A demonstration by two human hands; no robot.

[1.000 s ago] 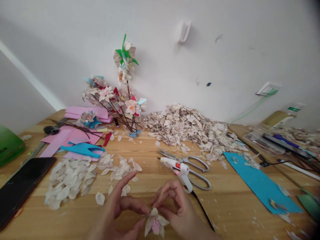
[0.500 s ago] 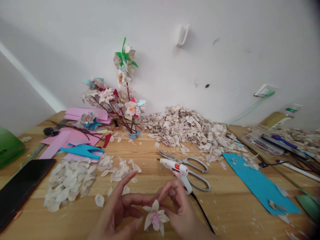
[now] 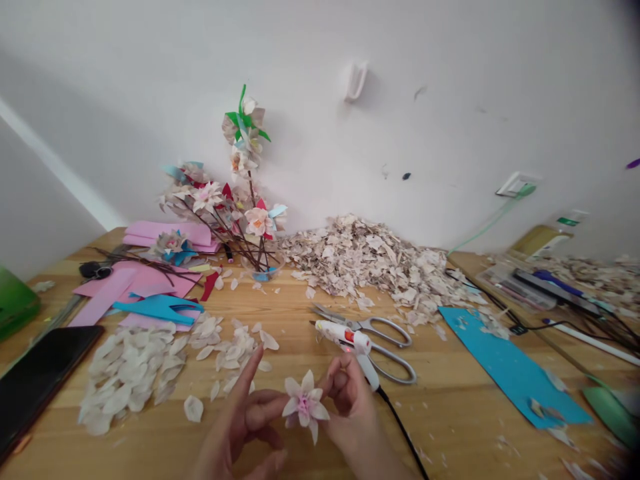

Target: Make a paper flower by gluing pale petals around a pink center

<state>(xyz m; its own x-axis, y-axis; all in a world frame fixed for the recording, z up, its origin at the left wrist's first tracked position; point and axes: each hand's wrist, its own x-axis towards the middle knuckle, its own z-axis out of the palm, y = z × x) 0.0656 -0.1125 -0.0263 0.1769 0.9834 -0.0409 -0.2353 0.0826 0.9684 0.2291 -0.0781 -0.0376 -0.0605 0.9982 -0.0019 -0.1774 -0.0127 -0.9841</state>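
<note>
A small white paper-like flower (image 3: 305, 405) with a pink centre faces up between my hands, near the front of the table. My right hand (image 3: 354, 407) has its fingers curled together at the flower's right side and holds it there. On the other side is my left hand (image 3: 250, 420), index finger raised, thumb apart, a fingertip at or just beside the petals. Beyond my right hand lie a white glue gun (image 3: 345, 335) with a small red light and a pair of grey-handled scissors (image 3: 387, 333). A loose petal (image 3: 193, 409) lies left of my left hand.
Petals are heaped (image 3: 130, 370) at left beside a black phone (image 3: 43, 383). Finished flowers on twigs stand in a clear cup (image 3: 267, 270). Behind is a large pile of dry flakes (image 3: 370, 257). A blue sheet (image 3: 515, 373) lies right; the glue gun's cord (image 3: 403, 427) runs toward me.
The flower has risen slightly and turned, showing its petals more fully. My left thumb has moved down and away from it. The whole view has shifted a little.
</note>
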